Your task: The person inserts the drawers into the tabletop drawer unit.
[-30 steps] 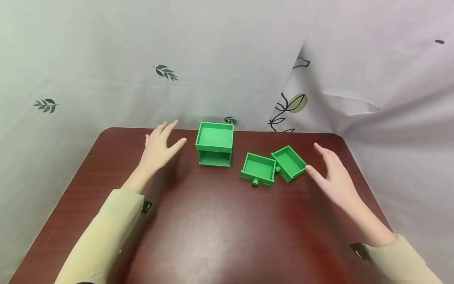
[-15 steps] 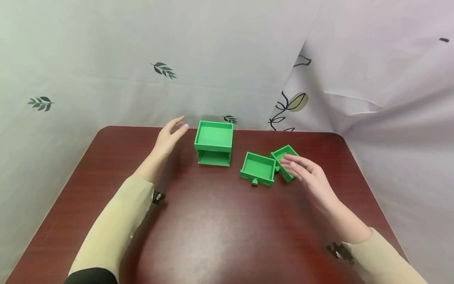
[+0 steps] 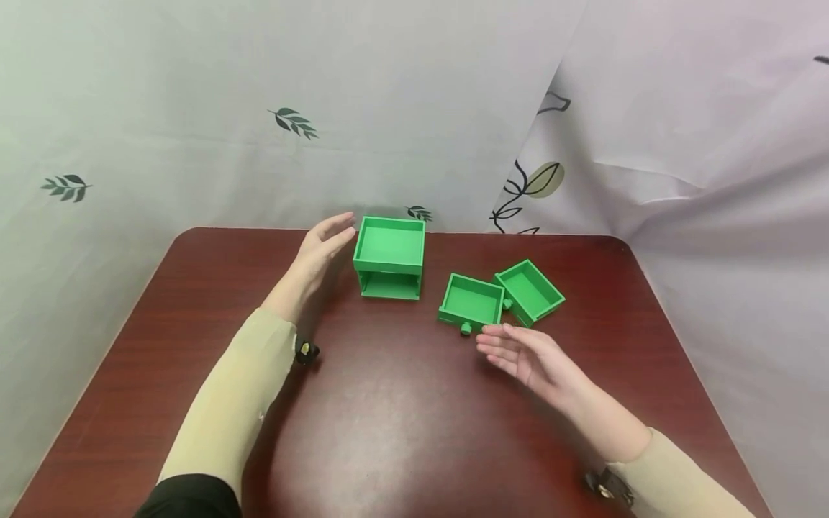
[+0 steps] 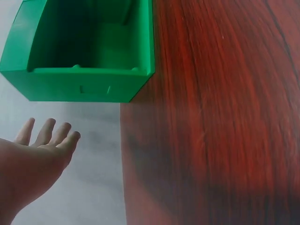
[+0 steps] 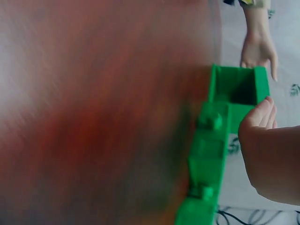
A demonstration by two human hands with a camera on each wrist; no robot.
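A small green cabinet (image 3: 391, 244) with a tray-like top and an open front stands near the table's back edge. Just left of it my left hand (image 3: 315, 253) holds nothing, its fingers extended towards the cabinet's side; the left wrist view shows a gap between hand and cabinet (image 4: 84, 84). To the right lie two green drawers with round knobs: one drawer (image 3: 471, 302) faces me, and the other drawer (image 3: 529, 291) sits angled against its right side. In front of them my right hand (image 3: 534, 363) is spread with straight fingers, palm turned left and nothing held.
The dark red-brown table (image 3: 376, 410) has rounded back corners. Behind it hangs a pale curtain (image 3: 363, 144) printed with leaves, creased at the right. Small dark devices are strapped at both wrists.
My right hand has swept left and towards me, from beside the angled drawer to in front of both drawers. My left hand has moved right, closer to the cabinet. The green pieces have stayed put.
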